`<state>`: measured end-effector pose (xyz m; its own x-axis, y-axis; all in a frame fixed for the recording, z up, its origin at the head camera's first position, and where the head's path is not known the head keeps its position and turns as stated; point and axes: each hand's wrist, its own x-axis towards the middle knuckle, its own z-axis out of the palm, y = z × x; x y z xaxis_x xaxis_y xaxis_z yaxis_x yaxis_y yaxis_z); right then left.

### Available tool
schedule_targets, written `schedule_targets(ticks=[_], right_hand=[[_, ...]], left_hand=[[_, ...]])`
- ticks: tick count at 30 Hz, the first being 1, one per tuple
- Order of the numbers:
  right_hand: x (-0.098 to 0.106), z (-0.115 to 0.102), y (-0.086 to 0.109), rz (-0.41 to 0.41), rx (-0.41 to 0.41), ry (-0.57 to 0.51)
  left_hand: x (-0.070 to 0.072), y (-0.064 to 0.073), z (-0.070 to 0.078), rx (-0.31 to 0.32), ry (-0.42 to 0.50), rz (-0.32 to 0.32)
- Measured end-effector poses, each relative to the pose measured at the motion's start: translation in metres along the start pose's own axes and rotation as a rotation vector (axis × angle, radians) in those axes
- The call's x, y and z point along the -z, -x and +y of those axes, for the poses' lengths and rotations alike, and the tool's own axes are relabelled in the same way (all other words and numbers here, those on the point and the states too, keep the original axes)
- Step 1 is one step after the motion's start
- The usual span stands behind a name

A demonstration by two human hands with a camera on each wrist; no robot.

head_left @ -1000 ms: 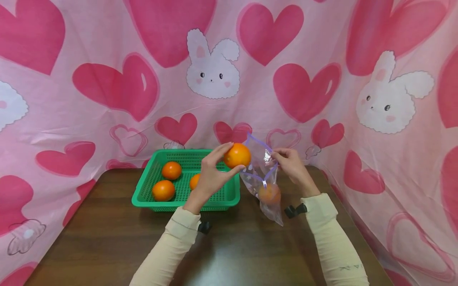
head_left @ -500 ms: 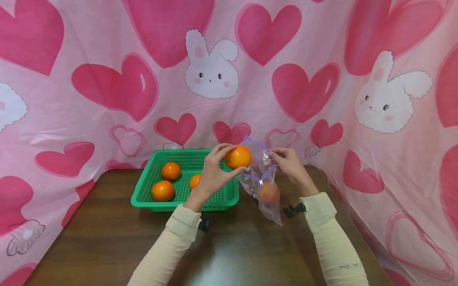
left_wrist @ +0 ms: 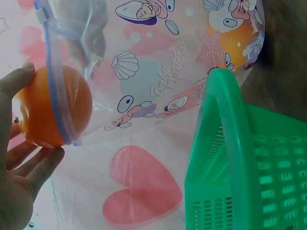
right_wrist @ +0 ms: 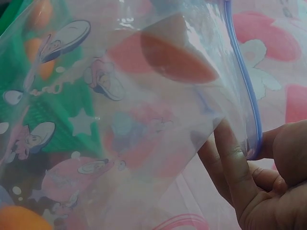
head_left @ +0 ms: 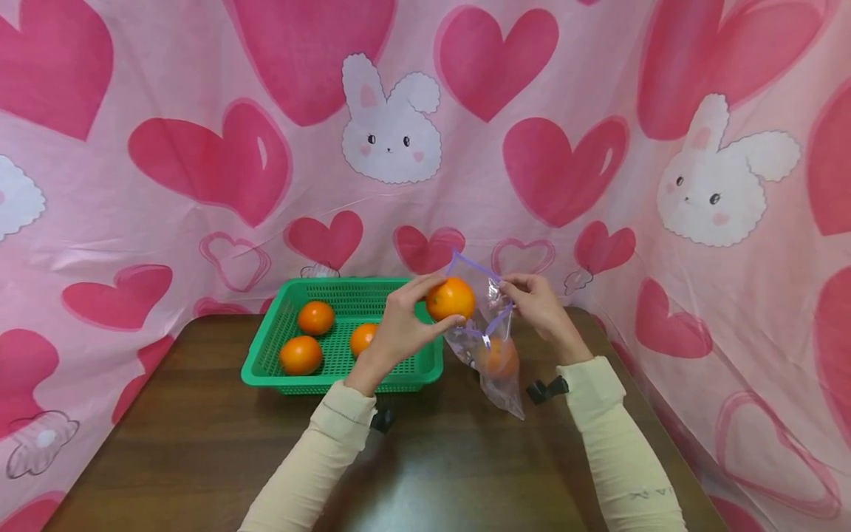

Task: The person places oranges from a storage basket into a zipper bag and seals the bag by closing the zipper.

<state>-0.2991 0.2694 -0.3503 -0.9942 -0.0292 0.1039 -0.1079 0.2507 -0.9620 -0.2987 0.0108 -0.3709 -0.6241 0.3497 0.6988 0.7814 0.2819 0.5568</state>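
An orange (head_left: pixel 452 301) is held on the right side of the left grip (head_left: pixel 402 322), spread round it, at the open mouth of the zip bag (left_wrist: pixel 153 72), whose rim is pinched by the right grip (head_left: pixel 540 304).

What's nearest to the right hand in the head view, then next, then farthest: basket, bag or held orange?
1. Bag, pinched by the right hand.
2. Held orange, in the left hand, at the bag's mouth.
3. Basket, off to the left.
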Motion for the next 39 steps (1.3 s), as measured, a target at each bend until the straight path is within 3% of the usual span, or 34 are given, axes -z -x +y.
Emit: schedule_targets(ticks=[18, 27, 33, 39], right_hand=[[-0.003, 0.0, -0.001, 0.016, 0.006, 0.022], [-0.004, 0.0, -0.002, 0.013, 0.028, 0.002], [-0.003, 0.0, 0.0, 0.027, 0.016, 0.002], [0.0, 0.001, 0.001, 0.041, 0.019, -0.004]], left_hand=[[-0.007, 0.0, -0.003, -0.066, -0.005, -0.004], [-0.013, -0.001, 0.002, -0.13, 0.078, 0.041], [-0.012, 0.003, -0.001, -0.161, 0.044, 0.092], [-0.006, 0.007, -0.008, -0.141, 0.035, 0.122]])
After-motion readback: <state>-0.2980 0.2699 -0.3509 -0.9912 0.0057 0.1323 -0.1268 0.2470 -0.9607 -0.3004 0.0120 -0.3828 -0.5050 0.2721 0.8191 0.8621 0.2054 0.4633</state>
